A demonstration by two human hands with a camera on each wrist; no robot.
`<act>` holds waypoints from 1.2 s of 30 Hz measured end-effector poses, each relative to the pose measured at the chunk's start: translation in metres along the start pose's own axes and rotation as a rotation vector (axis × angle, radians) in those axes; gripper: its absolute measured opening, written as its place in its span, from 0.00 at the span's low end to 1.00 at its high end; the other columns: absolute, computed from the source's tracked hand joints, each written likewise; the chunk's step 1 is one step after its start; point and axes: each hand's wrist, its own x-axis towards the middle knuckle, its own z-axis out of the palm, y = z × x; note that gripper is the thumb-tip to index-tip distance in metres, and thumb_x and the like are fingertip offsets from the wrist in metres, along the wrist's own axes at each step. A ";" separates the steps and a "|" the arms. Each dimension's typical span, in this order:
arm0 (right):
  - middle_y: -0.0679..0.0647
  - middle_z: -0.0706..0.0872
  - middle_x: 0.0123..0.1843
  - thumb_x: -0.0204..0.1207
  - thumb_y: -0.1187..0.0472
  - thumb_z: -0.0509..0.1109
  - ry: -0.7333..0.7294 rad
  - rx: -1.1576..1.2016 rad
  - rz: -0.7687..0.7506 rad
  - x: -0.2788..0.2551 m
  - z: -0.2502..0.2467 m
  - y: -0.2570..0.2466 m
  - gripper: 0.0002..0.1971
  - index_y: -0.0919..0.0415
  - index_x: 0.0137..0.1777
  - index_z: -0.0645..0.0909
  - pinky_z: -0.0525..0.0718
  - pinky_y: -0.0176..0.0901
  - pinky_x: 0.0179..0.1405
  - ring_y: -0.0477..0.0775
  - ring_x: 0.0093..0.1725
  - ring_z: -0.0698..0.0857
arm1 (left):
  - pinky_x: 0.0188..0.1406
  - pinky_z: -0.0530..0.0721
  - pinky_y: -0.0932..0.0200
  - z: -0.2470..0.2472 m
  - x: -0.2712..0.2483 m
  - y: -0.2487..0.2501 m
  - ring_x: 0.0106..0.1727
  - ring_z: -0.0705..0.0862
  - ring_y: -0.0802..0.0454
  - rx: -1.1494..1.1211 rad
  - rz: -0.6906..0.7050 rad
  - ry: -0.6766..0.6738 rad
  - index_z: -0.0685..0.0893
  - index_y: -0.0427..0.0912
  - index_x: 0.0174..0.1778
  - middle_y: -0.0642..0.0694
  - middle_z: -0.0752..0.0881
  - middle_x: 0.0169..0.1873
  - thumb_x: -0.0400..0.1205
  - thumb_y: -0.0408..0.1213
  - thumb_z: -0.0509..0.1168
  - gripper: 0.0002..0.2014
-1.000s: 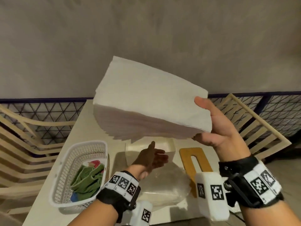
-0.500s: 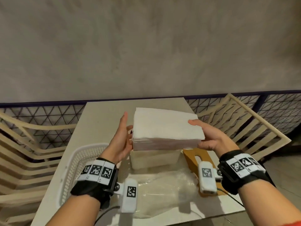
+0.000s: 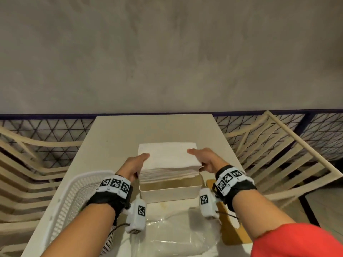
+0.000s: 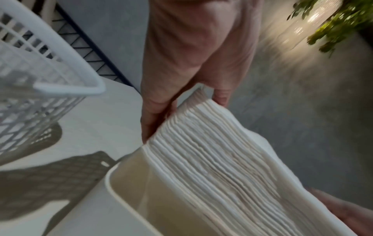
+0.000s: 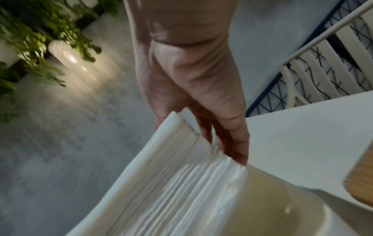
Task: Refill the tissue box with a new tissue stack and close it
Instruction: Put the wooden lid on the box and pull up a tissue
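A pale, smooth rectangular surface (image 3: 118,138) stood against a mottled grey plaster wall (image 3: 167,52), with cream slatted chairs (image 3: 278,145) and dark triangular mesh railing on either side. On it sat an open, round-cornered cream tissue box (image 3: 169,190). The white tissue stack (image 3: 167,154), a soft block with finely ribbed layered edges, was held right over the box, its lower edge at the opening. The left hand (image 3: 134,166) gripped its left end, thumb on top and fingers (image 4: 155,115) pressed together underneath. The right hand (image 3: 206,160) gripped the right end likewise, fingers (image 5: 228,127) close together below. A white plastic lattice basket (image 3: 74,197) stood left of the box, a wooden lid (image 3: 228,229) right of it, and crinkled clear plastic wrap (image 3: 176,236) lay nearest the person.
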 end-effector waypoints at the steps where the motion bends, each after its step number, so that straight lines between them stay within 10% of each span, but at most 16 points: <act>1: 0.64 0.83 0.60 0.73 0.49 0.74 0.024 -0.009 0.004 0.010 0.002 0.008 0.28 0.72 0.64 0.75 0.83 0.49 0.38 0.64 0.49 0.84 | 0.53 0.83 0.47 0.002 0.005 -0.005 0.50 0.88 0.37 0.015 -0.011 0.007 0.83 0.29 0.57 0.33 0.89 0.50 0.78 0.46 0.67 0.22; 11: 0.55 0.79 0.32 0.74 0.55 0.74 0.055 -0.063 -0.051 0.029 -0.003 0.036 0.15 0.65 0.34 0.77 0.73 0.40 0.29 0.53 0.31 0.78 | 0.58 0.86 0.41 0.006 0.027 -0.024 0.50 0.88 0.37 0.185 -0.029 0.011 0.83 0.30 0.52 0.35 0.89 0.50 0.74 0.50 0.68 0.24; 15: 0.62 0.88 0.42 0.75 0.50 0.72 0.076 -0.124 -0.119 0.034 0.004 0.044 0.20 0.71 0.44 0.84 0.78 0.45 0.39 0.63 0.43 0.86 | 0.60 0.84 0.44 0.013 0.027 -0.025 0.52 0.86 0.37 0.288 -0.016 0.079 0.81 0.27 0.54 0.33 0.88 0.51 0.79 0.49 0.63 0.24; 18: 0.56 0.81 0.32 0.76 0.47 0.69 0.099 -0.248 -0.146 0.042 0.008 0.050 0.20 0.61 0.31 0.78 0.76 0.46 0.40 0.59 0.38 0.81 | 0.56 0.82 0.50 0.017 0.029 -0.027 0.56 0.84 0.37 0.347 -0.011 0.112 0.78 0.28 0.58 0.36 0.84 0.52 0.81 0.46 0.61 0.22; 25: 0.61 0.78 0.63 0.75 0.49 0.71 0.110 -0.420 -0.243 0.043 0.015 0.065 0.24 0.63 0.65 0.74 0.76 0.42 0.48 0.60 0.54 0.81 | 0.28 0.73 0.60 0.022 0.029 -0.032 0.44 0.81 0.41 0.495 -0.036 0.120 0.78 0.30 0.47 0.37 0.82 0.43 0.78 0.27 0.58 0.07; 30: 0.62 0.67 0.67 0.74 0.53 0.73 0.113 -0.461 -0.271 0.044 -0.001 0.055 0.27 0.61 0.69 0.67 0.75 0.42 0.49 0.60 0.53 0.77 | 0.32 0.73 0.61 0.019 0.022 -0.022 0.42 0.80 0.46 0.634 0.084 0.182 0.78 0.32 0.57 0.36 0.83 0.52 0.80 0.33 0.60 0.12; 36: 0.58 0.77 0.68 0.74 0.63 0.70 0.016 -0.892 -0.735 0.034 0.020 0.031 0.20 0.55 0.66 0.79 0.74 0.46 0.64 0.59 0.66 0.76 | 0.47 0.72 0.82 0.037 0.028 -0.024 0.53 0.82 0.55 0.835 0.545 0.029 0.80 0.43 0.67 0.47 0.84 0.62 0.78 0.30 0.66 0.20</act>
